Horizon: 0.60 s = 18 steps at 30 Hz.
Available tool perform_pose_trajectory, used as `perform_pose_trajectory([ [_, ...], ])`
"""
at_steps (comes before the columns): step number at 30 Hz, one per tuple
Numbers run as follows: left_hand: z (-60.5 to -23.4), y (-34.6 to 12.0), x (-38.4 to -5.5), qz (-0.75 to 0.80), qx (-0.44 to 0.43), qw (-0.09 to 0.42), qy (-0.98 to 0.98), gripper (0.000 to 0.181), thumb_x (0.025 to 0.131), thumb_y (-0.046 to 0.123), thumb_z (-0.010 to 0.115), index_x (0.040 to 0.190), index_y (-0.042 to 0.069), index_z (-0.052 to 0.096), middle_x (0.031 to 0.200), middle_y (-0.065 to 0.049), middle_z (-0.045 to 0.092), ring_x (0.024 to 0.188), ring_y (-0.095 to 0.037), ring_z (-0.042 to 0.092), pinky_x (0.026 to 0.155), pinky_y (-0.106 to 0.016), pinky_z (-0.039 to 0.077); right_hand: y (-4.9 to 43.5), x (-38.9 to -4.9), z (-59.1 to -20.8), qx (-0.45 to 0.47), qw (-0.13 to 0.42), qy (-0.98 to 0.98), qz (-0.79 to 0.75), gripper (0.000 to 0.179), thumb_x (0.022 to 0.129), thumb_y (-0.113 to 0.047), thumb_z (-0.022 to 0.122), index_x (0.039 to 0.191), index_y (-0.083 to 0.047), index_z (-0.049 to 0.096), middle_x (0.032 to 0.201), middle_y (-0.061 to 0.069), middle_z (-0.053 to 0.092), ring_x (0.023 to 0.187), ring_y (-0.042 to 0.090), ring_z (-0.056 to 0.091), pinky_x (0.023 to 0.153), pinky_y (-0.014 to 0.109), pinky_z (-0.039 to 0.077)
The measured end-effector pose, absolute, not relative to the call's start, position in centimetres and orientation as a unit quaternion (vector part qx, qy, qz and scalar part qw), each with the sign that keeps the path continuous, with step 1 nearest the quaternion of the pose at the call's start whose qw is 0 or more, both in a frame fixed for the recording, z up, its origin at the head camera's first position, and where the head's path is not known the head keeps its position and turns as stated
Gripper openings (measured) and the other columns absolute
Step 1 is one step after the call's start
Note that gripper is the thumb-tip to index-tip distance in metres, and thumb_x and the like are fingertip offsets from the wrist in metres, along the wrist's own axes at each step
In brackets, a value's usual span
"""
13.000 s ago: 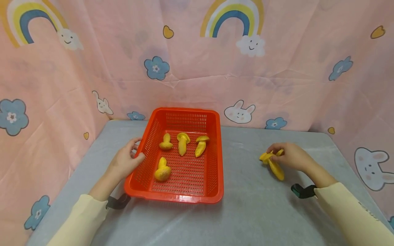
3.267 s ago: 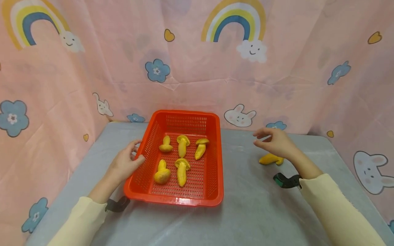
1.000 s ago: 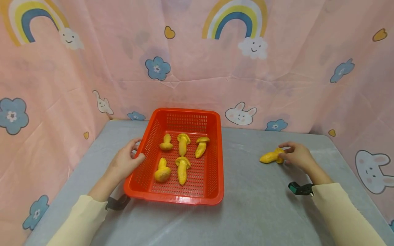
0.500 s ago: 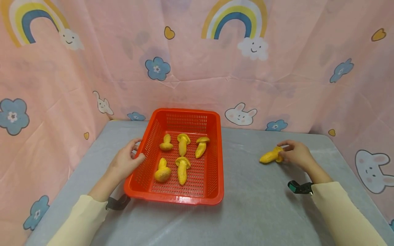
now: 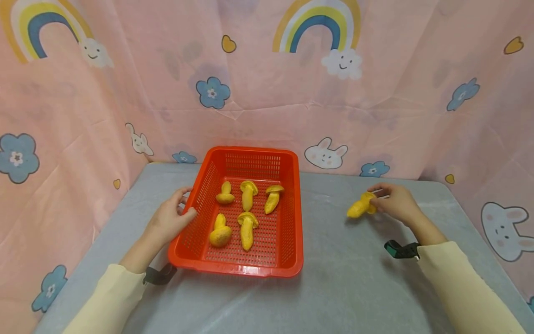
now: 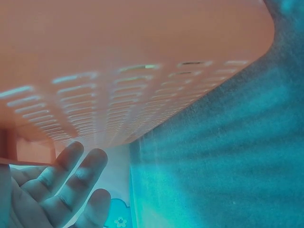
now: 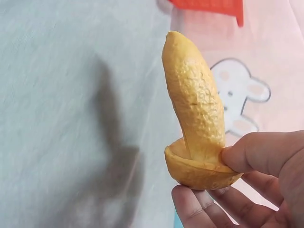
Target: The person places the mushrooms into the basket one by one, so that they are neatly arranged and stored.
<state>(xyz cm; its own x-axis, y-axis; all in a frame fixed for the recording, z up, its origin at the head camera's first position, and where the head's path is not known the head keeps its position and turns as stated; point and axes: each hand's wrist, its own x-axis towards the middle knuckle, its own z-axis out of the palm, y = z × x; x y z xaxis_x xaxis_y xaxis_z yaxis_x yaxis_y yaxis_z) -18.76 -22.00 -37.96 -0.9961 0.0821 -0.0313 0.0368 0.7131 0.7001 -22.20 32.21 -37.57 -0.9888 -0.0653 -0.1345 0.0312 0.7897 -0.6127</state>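
Note:
My right hand (image 5: 394, 204) pinches a yellow mushroom (image 7: 192, 95) by its cap, thumb on one side and fingers on the other. In the right wrist view its stem points up and its shadow falls apart from it on the cloth. On the left, my left hand (image 5: 168, 220) holds the side rim of a red plastic basket (image 5: 235, 270), thumb over the edge and fingers outside below it. The left wrist view shows those fingers (image 6: 78, 178) under the rim. Several yellow mushrooms (image 5: 247, 232) lie inside the basket in two rows.
A grey-blue cloth-covered table (image 5: 333, 287) bears the basket left of its middle. Pink printed curtain (image 5: 267, 106) hangs along the back and both sides. A dark wrist camera (image 5: 401, 249) juts out below my right wrist.
Since a second ago my right hand has lifted the mushroom off the table and moved slightly left. Earlier, another mushroom was added to the basket. My left hand has stayed at the rim.

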Motion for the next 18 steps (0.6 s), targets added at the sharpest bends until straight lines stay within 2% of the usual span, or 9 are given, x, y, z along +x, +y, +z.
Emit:
perform_pose_trajectory([
  [7, -37.9, -22.0, -18.7, 0.380, 0.029, 0.035, 0.924, 0.060, 0.089, 0.021, 0.054, 0.145, 0.011, 0.036, 0.112, -0.015, 0.058, 0.076, -0.020, 0.061, 0.062, -0.031, 0.056, 30.1, -22.2, -36.4, -0.034, 0.061, 0.946, -0.316, 0.038, 0.092, -0.019, 0.060, 0.124, 0.001, 0.058, 0.122, 0.030, 0.059, 0.107, 0.044, 0.061, 0.074, 0.036, 0.059],
  [18, -38.0, -22.0, -18.7, 0.377, 0.028, 0.034, 0.925, 0.060, 0.089, 0.021, 0.055, 0.146, 0.012, 0.036, 0.113, -0.015, 0.058, 0.077, -0.020, 0.061, 0.063, -0.031, 0.056, 26.5, -22.1, -34.3, -0.068, 0.045, 0.943, -0.324, 0.033, 0.092, -0.019, 0.061, 0.121, -0.004, 0.061, 0.119, 0.024, 0.062, 0.103, 0.041, 0.064, 0.076, 0.039, 0.059],
])
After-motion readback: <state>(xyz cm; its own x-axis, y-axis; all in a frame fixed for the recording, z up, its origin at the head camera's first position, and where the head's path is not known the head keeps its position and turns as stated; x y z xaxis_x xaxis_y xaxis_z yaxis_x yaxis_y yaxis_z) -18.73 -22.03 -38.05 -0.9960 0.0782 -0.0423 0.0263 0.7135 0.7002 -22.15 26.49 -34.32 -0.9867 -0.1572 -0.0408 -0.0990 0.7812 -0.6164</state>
